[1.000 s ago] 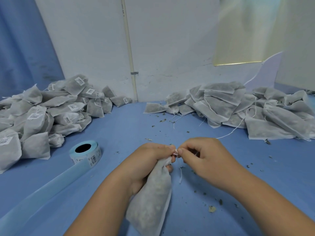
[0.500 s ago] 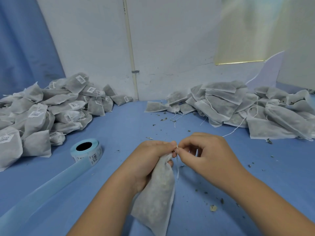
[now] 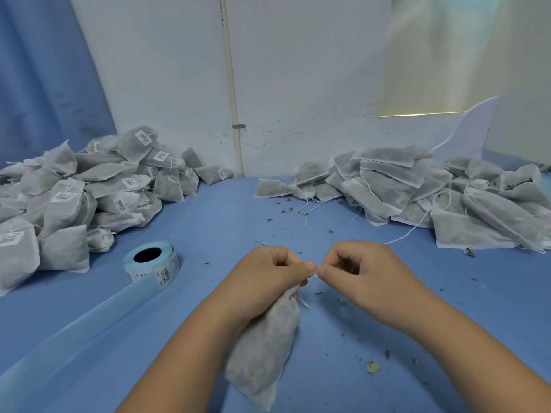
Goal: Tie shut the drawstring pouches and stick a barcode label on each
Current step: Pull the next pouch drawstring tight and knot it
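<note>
Over a blue table [image 3: 238, 222], the left hand [image 3: 262, 281] is closed around the gathered neck of a grey pouch [image 3: 262, 350], whose body hangs down from the fist toward the table near the lower middle of the view. The right hand [image 3: 366, 275] sits just beside it, its thumb and forefinger pressed together on the white string [image 3: 316, 271] at the pouch's mouth; the left thumb and forefinger pinch the same spot, so the 2 hands' fingertips nearly touch. A short loose end of string hangs below the pinch. To the left lies a label roll [image 3: 153, 263] of barcode stickers, with its pale blue backing strip [image 3: 74, 332] running out toward the lower left corner. Farther left is a heap of tied, labelled pouches [image 3: 89, 192], each showing a white barcode sticker. At the far right, against the white wall [image 3: 298, 84], is a pile of flat open pouches [image 3: 417, 192] with loose strings trailing onto the table. Small dry herb bits [image 3: 372, 366] are scattered over the table between and near the hands.
</note>
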{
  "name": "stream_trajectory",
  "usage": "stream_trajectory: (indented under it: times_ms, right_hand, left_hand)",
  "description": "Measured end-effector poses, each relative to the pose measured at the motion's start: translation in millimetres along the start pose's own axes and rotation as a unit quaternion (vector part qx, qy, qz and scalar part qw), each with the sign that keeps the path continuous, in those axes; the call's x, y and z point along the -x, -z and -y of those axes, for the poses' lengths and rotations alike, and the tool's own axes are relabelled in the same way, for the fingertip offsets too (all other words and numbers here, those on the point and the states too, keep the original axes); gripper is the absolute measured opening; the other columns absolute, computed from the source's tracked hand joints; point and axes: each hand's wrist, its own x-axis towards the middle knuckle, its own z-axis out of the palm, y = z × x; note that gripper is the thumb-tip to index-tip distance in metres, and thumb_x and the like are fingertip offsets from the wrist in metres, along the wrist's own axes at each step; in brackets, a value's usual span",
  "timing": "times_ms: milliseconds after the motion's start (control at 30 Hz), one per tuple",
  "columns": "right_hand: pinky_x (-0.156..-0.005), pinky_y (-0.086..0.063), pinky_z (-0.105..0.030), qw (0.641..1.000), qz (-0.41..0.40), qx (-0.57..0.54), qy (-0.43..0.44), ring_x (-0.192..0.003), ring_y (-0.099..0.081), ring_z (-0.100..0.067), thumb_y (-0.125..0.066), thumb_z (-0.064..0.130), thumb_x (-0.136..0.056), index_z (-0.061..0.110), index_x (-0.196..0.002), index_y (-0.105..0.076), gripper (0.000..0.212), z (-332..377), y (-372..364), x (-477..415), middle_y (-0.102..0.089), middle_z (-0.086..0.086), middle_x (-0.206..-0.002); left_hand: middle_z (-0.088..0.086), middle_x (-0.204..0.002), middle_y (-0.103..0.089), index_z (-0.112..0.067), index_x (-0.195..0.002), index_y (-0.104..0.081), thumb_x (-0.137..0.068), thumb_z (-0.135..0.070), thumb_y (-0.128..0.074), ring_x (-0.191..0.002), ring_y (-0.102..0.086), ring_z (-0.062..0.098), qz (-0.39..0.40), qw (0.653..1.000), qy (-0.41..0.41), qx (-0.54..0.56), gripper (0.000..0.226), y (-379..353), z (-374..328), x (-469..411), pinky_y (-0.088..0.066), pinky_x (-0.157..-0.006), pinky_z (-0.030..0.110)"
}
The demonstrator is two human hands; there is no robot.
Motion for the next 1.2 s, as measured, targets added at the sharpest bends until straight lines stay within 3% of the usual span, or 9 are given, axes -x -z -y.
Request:
stream_trajectory:
  times_ms: [233,400,533,633,733,933,1100,1200]
  right_hand:
    - [-0.054,-0.042,-0.023,0.970,-0.003,-0.237,-0.057,-0.052,-0.050,-0.014,-0.070,0.024,-0.069,0.014,-0.059,-0.068,0.014,5.9,9.9,-2.2,-0.058,-0.003,-0.052]
    - [-0.049,-0.034,-0.023,0.882,-0.031,-0.465,-0.072,-0.048,-0.040,-0.016,-0.068,0.016,-0.067,0.009,-0.063,-0.070,0.008,7.9,2.3,-4.7,-0.045,-0.004,-0.051]
    - [-0.043,-0.032,-0.022,0.810,0.036,-0.579,-0.085,-0.043,-0.036,-0.011,-0.067,0.005,-0.067,0.007,-0.064,-0.065,0.004,14.6,-4.5,-3.9,-0.040,0.000,-0.052]
    - [-0.042,-0.027,-0.022,0.810,0.096,-0.553,-0.170,-0.043,-0.029,-0.012,-0.064,0.014,-0.063,0.009,-0.063,-0.054,0.012,12.6,4.6,-5.2,-0.031,0.001,-0.055]
    - [-0.045,-0.019,-0.024,0.818,0.143,-0.498,-0.250,-0.045,-0.021,-0.013,-0.056,0.017,-0.066,0.012,-0.058,-0.050,0.011,8.0,13.6,-6.9,-0.024,0.002,-0.057]
    - [-0.041,-0.028,-0.022,0.793,0.174,-0.558,-0.172,-0.041,-0.030,-0.011,-0.072,0.018,-0.068,0.010,-0.070,-0.057,0.017,7.2,10.2,-4.7,-0.024,0.003,-0.053]
    - [-0.039,-0.019,-0.022,0.834,0.155,-0.456,-0.268,-0.038,-0.021,-0.010,-0.063,0.024,-0.068,0.017,-0.054,-0.046,0.023,4.1,19.4,-6.9,-0.017,0.005,-0.051]
    - [-0.040,-0.021,-0.022,0.828,0.151,-0.482,-0.244,-0.037,-0.023,-0.010,-0.067,0.027,-0.065,0.016,-0.054,-0.048,0.025,3.9,22.8,-7.1,-0.018,0.005,-0.048]
  left_hand:
    - [-0.017,-0.055,-0.057,-0.020,-0.067,-0.063,-0.087,-0.033,-0.068,-0.051,-0.048,0.002,-0.024,0.995,-0.046,-0.080,0.024,-6.8,3.1,-0.3,-0.038,-0.058,0.020]
    - [-0.015,-0.060,-0.063,-0.019,-0.067,-0.063,-0.090,-0.026,-0.067,-0.051,-0.052,-0.001,-0.005,0.997,-0.075,0.007,0.024,-2.4,-2.6,0.7,-0.038,-0.058,0.019]
    - [-0.015,-0.050,-0.057,-0.018,-0.067,-0.063,-0.090,-0.024,-0.066,-0.046,-0.047,-0.001,-0.004,0.996,-0.089,0.000,0.024,-4.6,-3.1,1.4,-0.036,-0.052,0.014]
    - [-0.014,-0.043,-0.043,-0.019,-0.064,-0.061,-0.088,-0.026,-0.068,-0.041,-0.033,0.003,-0.060,0.993,-0.089,-0.046,0.026,1.0,0.3,-1.5,-0.029,-0.044,0.013]
    - [-0.016,-0.041,-0.041,-0.019,-0.062,-0.059,-0.087,-0.025,-0.069,-0.040,-0.033,0.000,-0.101,0.986,-0.098,-0.093,0.027,4.8,4.8,-4.8,-0.028,-0.044,0.011]
    - [-0.018,-0.039,-0.040,-0.018,-0.063,-0.059,-0.087,-0.025,-0.069,-0.039,-0.034,0.000,-0.115,0.984,-0.102,-0.094,0.026,2.8,7.1,-6.8,-0.026,-0.043,0.010]
    - [-0.016,-0.050,-0.046,-0.021,-0.063,-0.062,-0.085,-0.025,-0.071,-0.048,-0.038,0.000,-0.123,0.976,-0.121,-0.130,0.024,4.6,7.1,-6.2,-0.030,-0.049,0.012]
    - [-0.019,-0.050,-0.049,-0.022,-0.063,-0.062,-0.085,-0.026,-0.071,-0.050,-0.041,-0.001,-0.125,0.973,-0.133,-0.144,0.024,-0.3,6.6,-6.2,-0.032,-0.050,0.012]
